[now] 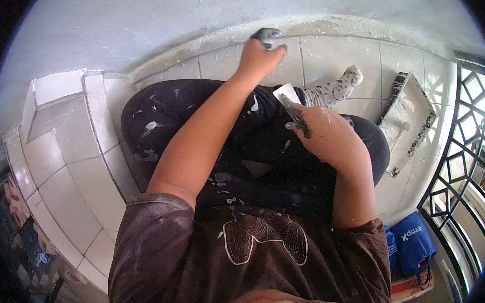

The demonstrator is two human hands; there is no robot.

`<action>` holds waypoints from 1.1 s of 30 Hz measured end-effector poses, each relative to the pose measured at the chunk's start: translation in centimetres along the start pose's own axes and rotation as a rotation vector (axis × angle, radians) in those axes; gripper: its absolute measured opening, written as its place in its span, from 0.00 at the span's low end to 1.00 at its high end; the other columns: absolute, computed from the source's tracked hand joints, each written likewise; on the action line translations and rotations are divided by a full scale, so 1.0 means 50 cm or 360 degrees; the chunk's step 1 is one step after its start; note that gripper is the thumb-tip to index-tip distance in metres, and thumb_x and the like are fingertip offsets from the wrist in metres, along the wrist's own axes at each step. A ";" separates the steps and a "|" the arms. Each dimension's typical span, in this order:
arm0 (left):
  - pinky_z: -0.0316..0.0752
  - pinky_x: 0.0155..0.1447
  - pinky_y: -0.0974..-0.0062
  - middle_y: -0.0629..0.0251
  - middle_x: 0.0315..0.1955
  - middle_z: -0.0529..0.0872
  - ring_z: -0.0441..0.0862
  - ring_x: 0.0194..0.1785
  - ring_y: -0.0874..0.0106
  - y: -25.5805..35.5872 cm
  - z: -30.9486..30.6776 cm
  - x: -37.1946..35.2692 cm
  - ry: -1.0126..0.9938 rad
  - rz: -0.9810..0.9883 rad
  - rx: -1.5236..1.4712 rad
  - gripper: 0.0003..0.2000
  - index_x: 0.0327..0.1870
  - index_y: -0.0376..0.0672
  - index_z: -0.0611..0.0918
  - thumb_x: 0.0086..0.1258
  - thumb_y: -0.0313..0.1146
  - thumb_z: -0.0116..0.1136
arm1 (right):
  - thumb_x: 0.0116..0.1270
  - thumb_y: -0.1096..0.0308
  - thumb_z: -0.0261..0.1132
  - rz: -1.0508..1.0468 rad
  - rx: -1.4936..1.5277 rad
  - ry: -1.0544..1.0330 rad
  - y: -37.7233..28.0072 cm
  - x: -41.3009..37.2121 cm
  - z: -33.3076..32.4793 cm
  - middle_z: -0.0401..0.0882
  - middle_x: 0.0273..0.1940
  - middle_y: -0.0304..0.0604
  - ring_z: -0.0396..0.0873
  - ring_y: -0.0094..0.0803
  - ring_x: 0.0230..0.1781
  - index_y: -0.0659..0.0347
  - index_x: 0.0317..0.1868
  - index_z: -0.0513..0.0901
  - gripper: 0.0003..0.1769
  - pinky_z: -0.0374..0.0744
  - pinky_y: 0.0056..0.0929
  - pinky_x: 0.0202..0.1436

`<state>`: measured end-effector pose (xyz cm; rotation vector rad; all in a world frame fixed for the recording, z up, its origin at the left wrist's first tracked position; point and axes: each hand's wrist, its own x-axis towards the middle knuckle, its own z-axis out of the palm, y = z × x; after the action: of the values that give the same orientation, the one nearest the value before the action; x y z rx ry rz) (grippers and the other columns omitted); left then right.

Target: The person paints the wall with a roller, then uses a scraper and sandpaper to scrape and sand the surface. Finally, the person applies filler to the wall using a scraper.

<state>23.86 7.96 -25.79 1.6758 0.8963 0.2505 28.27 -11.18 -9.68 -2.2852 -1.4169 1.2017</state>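
My left hand (261, 54) reaches over the floor tiles near the foot of the wall, its dark-stained fingers curved and apart, with nothing visible between them. In my right hand (326, 130) is a flat scraper (288, 92) with a pale blade, held above my lap, the fingers smeared with dark and white stains. Beyond it, to the right, a paint tray (405, 120) with dark, crusted edges and whitish material inside lies on the tiles.
A rough whitish wall (150, 18) curves along the far side. My patterned sock (338, 88) rests on the tiles. Tiled steps (73, 152) stand at left. A black metal grille (456, 148) is at right, near a blue bag (413, 242).
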 end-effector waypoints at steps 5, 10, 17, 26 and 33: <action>0.73 0.55 0.60 0.66 0.43 0.81 0.77 0.54 0.69 0.017 -0.042 0.035 0.0469 -0.0652 -0.1394 0.08 0.45 0.47 0.79 0.69 0.34 0.55 | 0.67 0.62 0.63 -0.0050 0.0039 0.0040 0.004 -0.002 0.003 0.82 0.41 0.59 0.79 0.57 0.46 0.63 0.53 0.80 0.18 0.77 0.51 0.51; 0.74 0.57 0.53 0.65 0.41 0.79 0.77 0.53 0.67 0.010 -0.043 0.052 0.0586 -0.0742 -0.1876 0.04 0.42 0.46 0.78 0.69 0.31 0.54 | 0.65 0.68 0.63 -0.0200 0.0049 0.0227 0.010 -0.006 0.011 0.82 0.35 0.61 0.82 0.59 0.40 0.67 0.47 0.80 0.13 0.79 0.52 0.45; 0.72 0.60 0.51 0.69 0.41 0.78 0.77 0.48 0.70 -0.003 -0.070 0.053 0.0448 -0.0612 -0.2107 0.09 0.46 0.48 0.76 0.66 0.27 0.56 | 0.68 0.61 0.62 -0.0135 0.0049 0.0098 0.014 -0.005 0.008 0.82 0.37 0.59 0.80 0.57 0.43 0.63 0.51 0.79 0.17 0.77 0.51 0.47; 0.67 0.66 0.44 0.65 0.42 0.79 0.78 0.61 0.66 0.066 -0.079 0.029 0.0453 -0.0601 -0.2194 0.03 0.38 0.43 0.77 0.65 0.26 0.54 | 0.69 0.62 0.61 -0.0204 0.0022 0.0129 0.021 -0.006 0.015 0.83 0.38 0.59 0.81 0.57 0.43 0.64 0.56 0.78 0.19 0.78 0.50 0.47; 0.68 0.56 0.56 0.72 0.38 0.81 0.80 0.60 0.70 0.064 -0.083 0.027 0.0397 -0.0637 -0.2121 0.03 0.37 0.45 0.76 0.65 0.26 0.55 | 0.66 0.66 0.63 -0.0247 -0.0002 0.0164 0.028 -0.003 0.023 0.84 0.37 0.58 0.84 0.53 0.40 0.66 0.46 0.82 0.14 0.81 0.48 0.45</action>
<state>23.67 11.80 -21.99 0.2307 0.8906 0.6147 28.34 -12.32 -11.08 -2.1586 -1.5244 1.0229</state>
